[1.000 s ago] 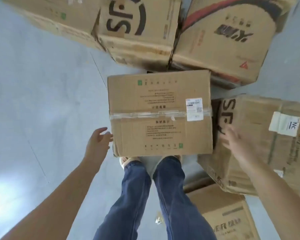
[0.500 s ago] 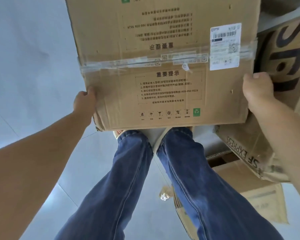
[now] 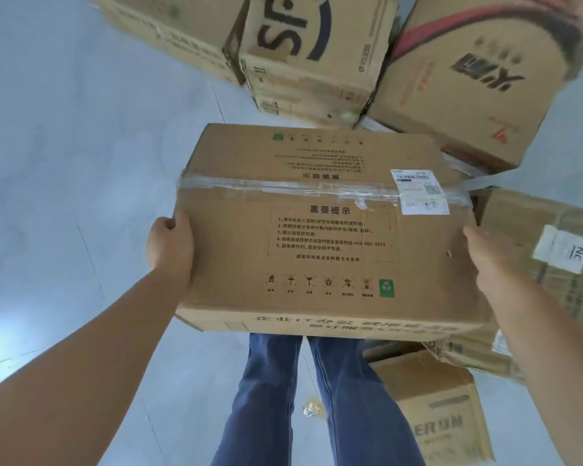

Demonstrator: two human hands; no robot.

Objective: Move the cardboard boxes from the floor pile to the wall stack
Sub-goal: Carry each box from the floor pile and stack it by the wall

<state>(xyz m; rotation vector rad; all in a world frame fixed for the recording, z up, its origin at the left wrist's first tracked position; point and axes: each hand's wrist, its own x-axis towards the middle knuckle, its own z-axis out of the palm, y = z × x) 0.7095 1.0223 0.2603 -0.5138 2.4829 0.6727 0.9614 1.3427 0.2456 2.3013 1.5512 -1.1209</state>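
Gripping the taped box (image 3: pixel 320 230) at its ends with your left hand (image 3: pixel 170 247) and right hand (image 3: pixel 495 260), you are lifting it above the floor pile (image 3: pixel 451 72), needing a turn toward the wall stack.

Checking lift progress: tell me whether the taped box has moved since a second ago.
Yes. The taped box has come up off the floor: it now hides the feet and overlaps the red-striped box, with both hands on its sides.

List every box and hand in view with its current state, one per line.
Taped box: lifted, sealed, level, held at both ends.
Left hand: gripping its left end.
Right hand: gripping its right end.
SF box: closed, on the floor pile.
Red-striped box: closed, tilted.
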